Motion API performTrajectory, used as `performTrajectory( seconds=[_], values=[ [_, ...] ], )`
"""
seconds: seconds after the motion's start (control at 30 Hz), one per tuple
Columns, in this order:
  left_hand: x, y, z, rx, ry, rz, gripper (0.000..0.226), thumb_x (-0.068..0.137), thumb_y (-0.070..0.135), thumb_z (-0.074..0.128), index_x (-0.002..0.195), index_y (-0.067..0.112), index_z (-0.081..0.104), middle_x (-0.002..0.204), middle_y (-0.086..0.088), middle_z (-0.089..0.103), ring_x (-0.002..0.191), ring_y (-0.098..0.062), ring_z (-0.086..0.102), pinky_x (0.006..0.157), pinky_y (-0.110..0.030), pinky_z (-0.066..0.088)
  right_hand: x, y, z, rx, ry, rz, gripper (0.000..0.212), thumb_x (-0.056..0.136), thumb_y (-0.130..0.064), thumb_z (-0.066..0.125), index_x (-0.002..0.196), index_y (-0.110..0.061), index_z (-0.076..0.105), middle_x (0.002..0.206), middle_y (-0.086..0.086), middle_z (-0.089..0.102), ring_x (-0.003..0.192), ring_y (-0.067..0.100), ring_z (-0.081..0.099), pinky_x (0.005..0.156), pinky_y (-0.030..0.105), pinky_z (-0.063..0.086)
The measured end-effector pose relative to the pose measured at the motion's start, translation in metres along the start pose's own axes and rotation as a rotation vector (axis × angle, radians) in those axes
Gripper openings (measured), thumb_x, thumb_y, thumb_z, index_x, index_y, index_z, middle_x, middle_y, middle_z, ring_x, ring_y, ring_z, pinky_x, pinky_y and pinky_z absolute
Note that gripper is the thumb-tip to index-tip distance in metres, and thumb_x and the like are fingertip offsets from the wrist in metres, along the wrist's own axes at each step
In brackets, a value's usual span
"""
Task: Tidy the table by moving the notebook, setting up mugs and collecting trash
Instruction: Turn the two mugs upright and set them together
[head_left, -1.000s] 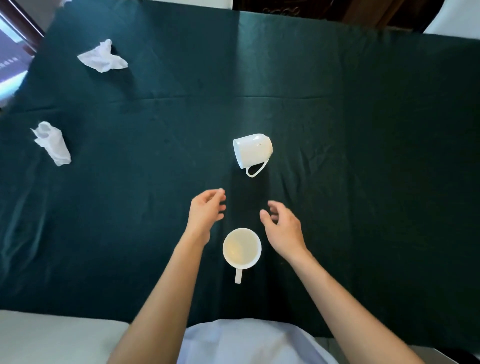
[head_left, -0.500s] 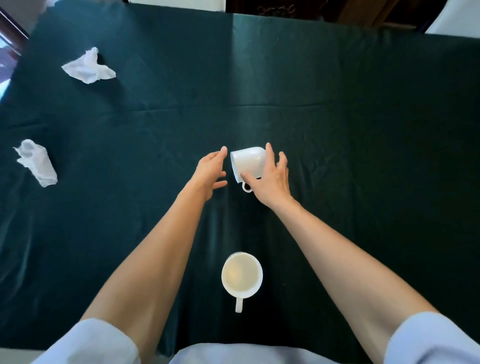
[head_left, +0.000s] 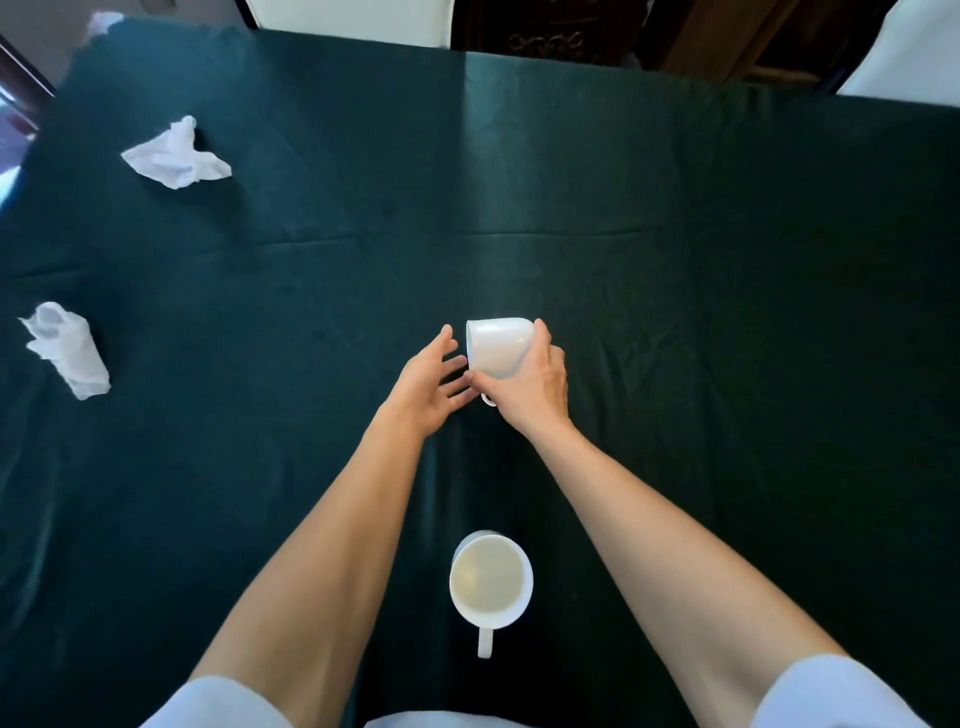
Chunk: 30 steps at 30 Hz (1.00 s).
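Observation:
A white mug (head_left: 497, 345) lies tipped, its base pointing left, in the middle of the dark green tablecloth (head_left: 727, 312). My right hand (head_left: 527, 387) is wrapped around it from the right and near side, hiding most of its handle. My left hand (head_left: 431, 387) is open just left of the mug's base, fingers spread, touching or nearly touching it. A second white mug (head_left: 491, 582) stands upright near me, handle toward me. Two crumpled white tissues lie on the left: one (head_left: 174, 156) far, one (head_left: 67, 351) at the left edge. No notebook is in view.
The cloth covers the whole table. Beyond the far edge stand dark wooden furniture (head_left: 545, 31) and a white surface (head_left: 343, 15). A window frame (head_left: 21, 67) shows at the far left corner.
My right hand has closed around the tipped mug and tilted it a little. My left hand has come closer to its base. Earlier both hands left the upright mug and reached forward.

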<state>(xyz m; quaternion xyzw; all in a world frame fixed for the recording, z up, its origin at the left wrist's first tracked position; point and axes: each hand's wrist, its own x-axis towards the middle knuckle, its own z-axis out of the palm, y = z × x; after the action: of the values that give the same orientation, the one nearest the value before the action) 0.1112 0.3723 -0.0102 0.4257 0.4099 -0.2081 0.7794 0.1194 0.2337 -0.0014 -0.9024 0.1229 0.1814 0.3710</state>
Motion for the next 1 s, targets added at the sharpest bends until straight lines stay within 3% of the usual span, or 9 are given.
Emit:
performTrajectory(
  seconds=[0.1, 0.23, 0.37, 0.5, 0.57, 0.63, 0.83, 0.9, 1.0],
  values=[
    [-0.003, -0.003, -0.004, -0.102, -0.018, -0.031, 0.062, 0.103, 0.046, 0.062, 0.154, 0.013, 0.048, 0.149, -0.020, 0.054, 0.123, -0.033, 0.064, 0.087, -0.042, 0.060, -0.005, 0.000, -0.003, 0.005, 0.045, 0.008, 0.103, 0.070, -0.041, 0.086, 0.154, -0.021, 0.030, 0.145, 0.014, 0.051, 0.129, 0.035, 0.053, 0.092, 0.037, 0.043],
    [-0.008, -0.002, -0.010, -0.169, -0.008, -0.022, 0.058, 0.104, 0.042, 0.063, 0.151, 0.013, 0.049, 0.150, -0.026, 0.053, 0.136, -0.036, 0.057, 0.095, -0.042, 0.057, -0.012, 0.005, -0.011, 0.007, 0.107, -0.035, 0.083, 0.071, -0.036, 0.084, 0.143, -0.018, 0.045, 0.132, 0.010, 0.063, 0.123, 0.032, 0.058, 0.097, 0.040, 0.049],
    [-0.015, -0.004, -0.006, -0.080, 0.006, 0.027, 0.051, 0.105, 0.040, 0.060, 0.145, 0.007, 0.055, 0.143, -0.023, 0.061, 0.122, -0.031, 0.065, 0.082, -0.035, 0.060, -0.022, 0.001, -0.003, 0.025, 0.087, -0.018, 0.098, 0.068, -0.052, 0.087, 0.146, -0.018, 0.039, 0.138, 0.011, 0.058, 0.127, 0.032, 0.056, 0.095, 0.037, 0.046],
    [-0.020, -0.016, -0.002, 0.084, 0.021, 0.050, 0.036, 0.103, 0.041, 0.063, 0.118, 0.009, 0.069, 0.136, -0.018, 0.071, 0.114, -0.030, 0.072, 0.090, -0.038, 0.061, -0.029, -0.009, 0.003, 0.073, 0.095, 0.060, 0.104, 0.064, -0.068, 0.083, 0.142, -0.017, 0.039, 0.138, 0.012, 0.057, 0.128, 0.033, 0.056, 0.090, 0.036, 0.044],
    [-0.026, -0.023, -0.004, 0.098, 0.021, 0.037, 0.037, 0.104, 0.046, 0.060, 0.111, 0.010, 0.069, 0.131, -0.018, 0.072, 0.109, -0.031, 0.072, 0.097, -0.041, 0.061, -0.036, -0.010, 0.004, 0.094, 0.121, 0.059, 0.102, 0.061, -0.065, 0.086, 0.139, -0.018, 0.039, 0.137, 0.012, 0.056, 0.126, 0.033, 0.057, 0.086, 0.034, 0.041],
    [-0.033, -0.031, -0.006, 0.076, 0.006, 0.009, 0.050, 0.104, 0.055, 0.053, 0.107, 0.008, 0.067, 0.125, -0.019, 0.071, 0.101, -0.031, 0.071, 0.093, -0.040, 0.062, -0.046, -0.007, 0.005, 0.099, 0.151, 0.035, 0.099, 0.061, -0.060, 0.090, 0.135, -0.018, 0.039, 0.137, 0.012, 0.055, 0.123, 0.033, 0.057, 0.086, 0.033, 0.041],
    [-0.053, -0.044, -0.004, -0.144, -0.014, -0.028, 0.058, 0.107, 0.057, 0.044, 0.129, 0.006, 0.063, 0.130, -0.018, 0.068, 0.109, -0.031, 0.071, 0.100, -0.047, 0.056, -0.071, 0.009, 0.015, 0.043, 0.212, 0.019, 0.075, 0.070, -0.039, 0.091, 0.123, -0.012, 0.046, 0.134, 0.012, 0.051, 0.110, 0.032, 0.062, 0.083, 0.031, 0.043],
    [-0.062, -0.044, 0.004, -0.138, -0.036, 0.002, 0.049, 0.108, 0.052, 0.046, 0.121, 0.011, 0.069, 0.126, -0.015, 0.070, 0.102, -0.031, 0.072, 0.093, -0.045, 0.058, -0.080, 0.013, 0.018, 0.144, 0.262, 0.111, 0.058, 0.076, -0.035, 0.084, 0.117, -0.012, 0.049, 0.127, 0.012, 0.057, 0.107, 0.032, 0.062, 0.081, 0.031, 0.042],
    [-0.076, -0.049, 0.021, -0.041, -0.030, 0.064, 0.025, 0.101, 0.039, 0.062, 0.113, 0.018, 0.071, 0.107, -0.012, 0.077, 0.070, -0.025, 0.073, 0.069, -0.035, 0.059, -0.094, 0.016, 0.023, 0.272, 0.264, 0.198, 0.032, 0.088, -0.035, 0.067, 0.105, -0.016, 0.050, 0.103, 0.007, 0.068, 0.097, 0.033, 0.065, 0.075, 0.037, 0.048]
  ],
)
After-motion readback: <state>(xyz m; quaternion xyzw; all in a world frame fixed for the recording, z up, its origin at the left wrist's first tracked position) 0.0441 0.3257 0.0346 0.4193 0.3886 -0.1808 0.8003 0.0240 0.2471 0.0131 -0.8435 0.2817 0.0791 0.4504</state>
